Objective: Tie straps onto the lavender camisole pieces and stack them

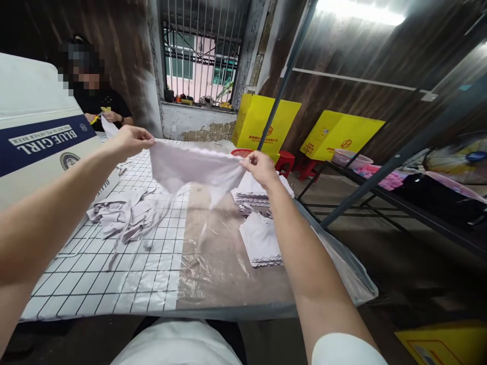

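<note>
A pale lilac-white piece of fabric (194,165), shaped like a pair of underpants, is stretched between my two hands above the table. My left hand (131,142) pinches its upper left corner. At the opposite corner, my right hand (261,167) grips the edge between thumb and fingers. Below and beside my right forearm lie stacks of similar cloth pieces with scalloped edges: a nearer stack (261,241) and a farther one (251,192), partly hidden by my arm. A loose heap of fabric strips (131,215) rests under my left forearm.
Plastic sheeting covers the table (152,284). A big BLUE GIRL carton (41,121) stands at the left. Across the table a person (101,101) holds yellow-handled scissors and pale cloth. Metal posts, yellow boxes (270,121), red stools (284,162) and a loaded rack (380,182) are on the right.
</note>
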Demonstrator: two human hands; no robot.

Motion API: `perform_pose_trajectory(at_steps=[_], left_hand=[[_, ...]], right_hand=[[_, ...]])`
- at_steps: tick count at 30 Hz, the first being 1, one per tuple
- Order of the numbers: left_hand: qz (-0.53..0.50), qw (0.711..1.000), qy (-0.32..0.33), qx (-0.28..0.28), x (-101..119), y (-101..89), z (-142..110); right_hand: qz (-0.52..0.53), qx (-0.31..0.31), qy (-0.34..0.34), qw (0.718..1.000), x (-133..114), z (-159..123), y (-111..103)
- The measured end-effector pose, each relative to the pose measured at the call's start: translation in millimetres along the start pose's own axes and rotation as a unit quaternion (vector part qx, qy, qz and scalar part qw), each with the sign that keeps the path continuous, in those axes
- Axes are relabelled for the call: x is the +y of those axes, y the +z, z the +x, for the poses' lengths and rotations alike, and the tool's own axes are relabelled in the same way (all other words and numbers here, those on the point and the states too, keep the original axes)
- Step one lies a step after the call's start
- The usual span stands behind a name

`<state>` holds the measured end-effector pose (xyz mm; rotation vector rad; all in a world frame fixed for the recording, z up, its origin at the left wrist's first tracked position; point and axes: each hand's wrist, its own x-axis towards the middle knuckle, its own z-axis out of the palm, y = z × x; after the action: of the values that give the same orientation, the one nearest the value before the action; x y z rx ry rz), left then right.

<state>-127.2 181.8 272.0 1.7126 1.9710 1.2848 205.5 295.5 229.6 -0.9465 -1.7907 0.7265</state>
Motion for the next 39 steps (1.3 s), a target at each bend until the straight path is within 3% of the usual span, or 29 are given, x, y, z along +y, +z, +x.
perform_pose_trajectory(at_steps=[2, 5, 8, 10, 14, 17, 19, 21, 23, 25, 26, 28, 31, 34, 36, 39], left_hand=[[-0.009, 0.999, 0.004, 0.05, 10, -3.5, 5], [-0.005, 0.994, 0.051, 0.092, 14, -8.8, -4], [0.003, 0.996, 0.072, 0.043, -7, -7.5, -25], [0.021, 0.999, 0.031, -0.005, -27, -4.1, -36], [0.039, 0.997, -0.059, -0.008, -56, 11.1, -35], [-0.044, 0.996, -0.072, -0.022, -55, 40.6, -23], [-0.113, 0.989, -0.071, -0.07, -47, 68.8, -21], [-0.192, 0.968, -0.042, -0.156, -38, 97.4, -27], [-0.276, 0.924, 0.012, -0.264, -31, 119.9, -39], [-0.331, 0.878, 0.063, -0.341, -26, 133.3, -53], [-0.349, 0.862, 0.078, -0.36, -24, 137.2, -60], [-0.381, 0.845, 0.088, -0.363, -22, 142.2, -73], [-0.423, 0.851, 0.086, -0.299, -28, 149.8, -90], [-0.37, 0.89, 0.084, -0.253, -44, 157.9, -107], [-0.278, 0.909, 0.069, -0.303, -59, 158.1, -117], [-0.174, 0.902, 0.034, -0.393, -77, 144.4, -126]], right_hand=[[-0.011, 0.047, -0.037, 0.998, -12, 17, -4], [-0.006, 0.051, -0.084, 0.995, -23, 13, -14], [0.005, 0.008, -0.086, 0.996, -11, -21, -17], [0.014, -0.045, -0.039, 0.998, 4, -54, -12], [0.06, -0.163, 0.046, 0.984, 16, -126, 28], [0.13, -0.251, 0.062, 0.957, 3, -169, 77], [0.175, -0.314, 0.026, 0.933, -10, -182, 103], [0.18, -0.338, -0.062, 0.922, -21, -181, 115], [0.126, -0.253, -0.139, 0.949, -23, -166, 111], [0.044, -0.112, -0.146, 0.982, -17, -147, 98], [0.015, -0.076, -0.128, 0.989, -11, -138, 91], [0.012, -0.1, -0.079, 0.992, 3, -125, 80], [0.067, -0.175, 0.001, 0.982, 17, -121, 76], [0.091, -0.171, 0.048, 0.98, 13, -123, 73], [0.115, -0.169, 0.048, 0.978, 3, -123, 63], [0.148, -0.129, 0.035, 0.98, -14, -121, 34]])
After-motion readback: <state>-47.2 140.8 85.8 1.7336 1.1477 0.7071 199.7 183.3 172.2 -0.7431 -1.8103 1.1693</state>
